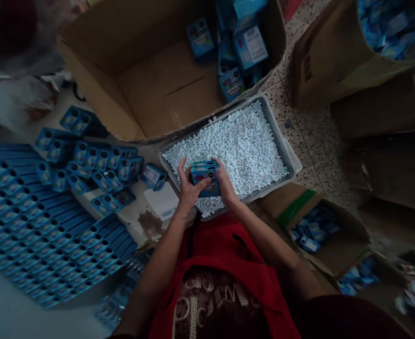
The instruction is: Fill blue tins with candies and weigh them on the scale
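Between my two hands are a few small blue candy boxes (210, 189), pressed side by side with their tops toward me. My left hand (189, 187) grips them from the left, its thumb across the front face. On the right side my right hand (226, 184) closes around them. Directly beneath is a grey plastic tray (289, 165) filled with small pale candies (243, 146). A single blue box (153, 176) with a white label lies just left of the tray.
A large open carton (133, 94) holding several blue boxes (231, 84) stands beyond the tray. To the left are rows of stacked blue boxes (52, 226) and loose ones (101, 160). Cartons with blue packets (315, 228) sit at right on the speckled floor (309, 136).
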### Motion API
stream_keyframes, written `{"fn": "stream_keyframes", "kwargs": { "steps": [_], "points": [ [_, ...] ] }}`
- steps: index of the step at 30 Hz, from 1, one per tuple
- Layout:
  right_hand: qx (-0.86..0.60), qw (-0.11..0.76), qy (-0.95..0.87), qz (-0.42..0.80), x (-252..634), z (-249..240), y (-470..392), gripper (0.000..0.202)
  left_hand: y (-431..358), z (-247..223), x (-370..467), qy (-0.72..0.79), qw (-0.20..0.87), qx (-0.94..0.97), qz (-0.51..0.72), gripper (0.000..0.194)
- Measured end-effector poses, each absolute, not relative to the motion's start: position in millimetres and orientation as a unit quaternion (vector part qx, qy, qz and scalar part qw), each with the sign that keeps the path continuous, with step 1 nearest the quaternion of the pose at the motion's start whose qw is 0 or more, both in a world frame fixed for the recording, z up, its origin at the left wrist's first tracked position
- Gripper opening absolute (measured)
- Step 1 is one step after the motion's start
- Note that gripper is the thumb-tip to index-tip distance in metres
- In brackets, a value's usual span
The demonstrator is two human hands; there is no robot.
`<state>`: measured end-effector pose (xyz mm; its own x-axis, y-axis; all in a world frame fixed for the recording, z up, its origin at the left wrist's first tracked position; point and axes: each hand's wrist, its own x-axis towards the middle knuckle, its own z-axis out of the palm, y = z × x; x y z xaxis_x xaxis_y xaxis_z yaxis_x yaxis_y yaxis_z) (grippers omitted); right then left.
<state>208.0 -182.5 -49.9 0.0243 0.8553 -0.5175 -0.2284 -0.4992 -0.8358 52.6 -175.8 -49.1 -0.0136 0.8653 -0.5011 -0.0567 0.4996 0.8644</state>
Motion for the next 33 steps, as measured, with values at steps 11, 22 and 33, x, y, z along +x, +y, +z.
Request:
{"fn": "stream_keyframes", "kwargs": {
  "steps": [11, 22, 33],
  "points": [
    [-0.545, 0.236, -0.573, 0.564, 213, -70, -189, 0.096, -205, -39, -1, 0.651, 0.654, 0.226, 0.313, 0.084],
    [-0.218, 0.195, -0.737, 0.609, 195, -117, 30, 0.063, -195, -40, -52, 0.737, 0.348, 0.478, 0.328, 0.096],
    [-0.429, 0.288, -0.672, 0.53, 296, -143, -54, 0.077, -152, -53, 20, 0.734, 0.277, 0.615, -0.078, 0.088]
  ]
}}
